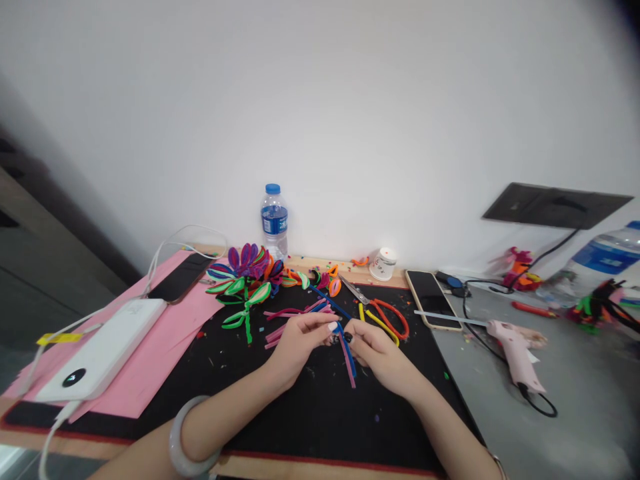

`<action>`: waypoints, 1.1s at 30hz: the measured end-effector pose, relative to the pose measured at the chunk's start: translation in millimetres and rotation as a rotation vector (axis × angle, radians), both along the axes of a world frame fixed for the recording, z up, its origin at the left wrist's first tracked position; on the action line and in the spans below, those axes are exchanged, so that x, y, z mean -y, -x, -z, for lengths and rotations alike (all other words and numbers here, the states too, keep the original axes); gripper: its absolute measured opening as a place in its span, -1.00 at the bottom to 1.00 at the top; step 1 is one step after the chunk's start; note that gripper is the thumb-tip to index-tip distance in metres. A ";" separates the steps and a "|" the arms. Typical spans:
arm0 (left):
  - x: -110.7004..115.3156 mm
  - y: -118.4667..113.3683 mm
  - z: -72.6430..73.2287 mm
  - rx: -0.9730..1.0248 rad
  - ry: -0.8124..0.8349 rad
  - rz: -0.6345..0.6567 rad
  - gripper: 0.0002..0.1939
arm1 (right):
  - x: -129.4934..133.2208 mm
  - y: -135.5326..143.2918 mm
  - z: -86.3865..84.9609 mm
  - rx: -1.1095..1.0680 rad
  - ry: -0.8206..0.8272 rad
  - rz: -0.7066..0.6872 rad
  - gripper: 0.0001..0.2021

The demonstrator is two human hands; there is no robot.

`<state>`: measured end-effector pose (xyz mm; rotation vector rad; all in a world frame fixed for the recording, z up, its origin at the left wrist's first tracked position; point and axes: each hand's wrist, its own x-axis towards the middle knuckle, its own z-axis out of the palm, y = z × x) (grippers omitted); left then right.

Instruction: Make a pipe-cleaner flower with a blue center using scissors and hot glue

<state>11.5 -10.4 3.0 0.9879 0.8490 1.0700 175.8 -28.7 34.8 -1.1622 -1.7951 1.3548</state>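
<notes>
Near the middle of the black mat, my left hand (306,340) and my right hand (374,348) meet, both pinching a small bundle of blue and pink pipe cleaners (349,360). The bundle's loose ends hang down between the hands. More pink and blue pipe cleaners (295,312) lie on the mat just behind my left hand. Scissors with orange handles (391,319) rest behind my right hand, beside a bent yellow pipe cleaner (383,325). A pipe-cleaner flower bunch (245,280) with purple petals and green leaves lies to the left.
Pink sheets (145,373) carry a white power bank (107,350) and a dark phone (183,277) at left. A water bottle (275,220) and paper cup (383,264) stand by the wall. Another phone (433,300) and a pink glue gun (515,353) lie right.
</notes>
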 end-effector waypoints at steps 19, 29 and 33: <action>3.4 -4.0 3.2 0.087 0.048 -0.050 -0.81 | -0.2 3.5 8.2 -0.008 -0.024 0.070 -0.76; 2.1 -2.3 0.4 0.131 0.076 0.006 -0.85 | -1.0 -0.1 7.5 -0.040 0.005 0.064 -0.76; 0.4 -1.1 2.2 0.102 0.034 0.052 -0.83 | -0.9 -1.7 5.0 -0.022 0.005 0.039 -0.77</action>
